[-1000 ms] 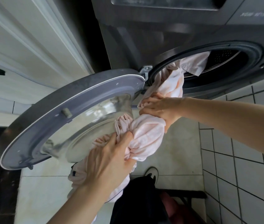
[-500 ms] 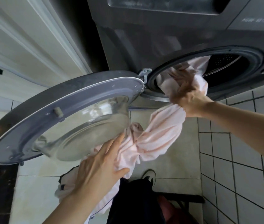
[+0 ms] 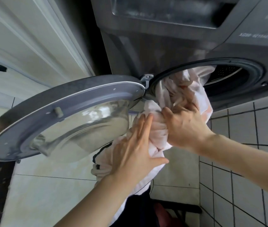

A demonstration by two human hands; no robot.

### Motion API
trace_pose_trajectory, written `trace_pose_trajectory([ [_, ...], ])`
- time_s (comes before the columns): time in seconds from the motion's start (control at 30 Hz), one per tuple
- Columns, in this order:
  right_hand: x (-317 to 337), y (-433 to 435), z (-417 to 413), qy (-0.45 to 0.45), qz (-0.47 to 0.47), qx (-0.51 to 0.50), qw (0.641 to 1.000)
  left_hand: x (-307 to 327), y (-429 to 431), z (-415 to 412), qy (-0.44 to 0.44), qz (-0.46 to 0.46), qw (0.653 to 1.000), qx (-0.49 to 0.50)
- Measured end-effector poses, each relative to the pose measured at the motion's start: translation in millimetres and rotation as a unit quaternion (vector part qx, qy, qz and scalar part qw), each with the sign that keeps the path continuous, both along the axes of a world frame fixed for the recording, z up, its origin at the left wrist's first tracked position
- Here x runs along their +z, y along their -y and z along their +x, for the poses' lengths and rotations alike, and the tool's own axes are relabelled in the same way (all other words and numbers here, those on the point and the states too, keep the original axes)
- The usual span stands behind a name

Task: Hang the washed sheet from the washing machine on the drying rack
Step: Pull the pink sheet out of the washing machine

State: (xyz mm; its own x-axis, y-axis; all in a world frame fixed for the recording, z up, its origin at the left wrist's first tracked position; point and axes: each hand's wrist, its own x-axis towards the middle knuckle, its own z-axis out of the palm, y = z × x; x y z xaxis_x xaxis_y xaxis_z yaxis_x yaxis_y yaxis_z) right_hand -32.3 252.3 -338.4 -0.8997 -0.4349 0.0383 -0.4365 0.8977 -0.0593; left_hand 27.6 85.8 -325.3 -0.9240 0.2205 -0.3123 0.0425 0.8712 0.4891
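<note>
Head view: one dark grey washing machine (image 3: 146, 51) stands with its one round door (image 3: 97, 89) swung wide open to the left of the drum opening (image 3: 228, 77), hanging on a single metal hinge (image 3: 146, 78) at the opening's left edge. One pale pink sheet (image 3: 153, 107), twisted into a thick rope, comes out of the left half of the drum opening and hangs down below it; part of it is still inside the drum.

Two hands are on the sheet. The right hand (image 3: 184, 126) is just below the drum opening, its fingers curled tight round the twisted bundle. The left hand (image 3: 134, 149) is lower and to the left of the opening, beside the door's glass bowl, with fingers straight and close together and the thumb spread out, laid flat against the cloth and gripping nothing.

Pale floor tiles (image 3: 48, 194) lie below the drum opening, and smaller white tiles with dark joints (image 3: 244, 128) lie below it to the right.
</note>
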Motion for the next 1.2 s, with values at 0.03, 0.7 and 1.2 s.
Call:
trace_pose_trajectory([
  [0.03, 5, 6, 5, 0.007, -0.019, -0.010, 1.000, 0, -3, -1, -0.005, 0.006, 1.000, 0.006],
  [0.7, -17, -63, -21, 0.153, 0.075, 0.218, 0.961, -8, 33, 32, -0.158, 0.072, 0.983, -0.056],
  [1.2, -85, -17, -60, 0.293, 0.248, 0.275, 0.881, 0, 51, 33, -0.190, 0.080, 0.978, -0.041],
])
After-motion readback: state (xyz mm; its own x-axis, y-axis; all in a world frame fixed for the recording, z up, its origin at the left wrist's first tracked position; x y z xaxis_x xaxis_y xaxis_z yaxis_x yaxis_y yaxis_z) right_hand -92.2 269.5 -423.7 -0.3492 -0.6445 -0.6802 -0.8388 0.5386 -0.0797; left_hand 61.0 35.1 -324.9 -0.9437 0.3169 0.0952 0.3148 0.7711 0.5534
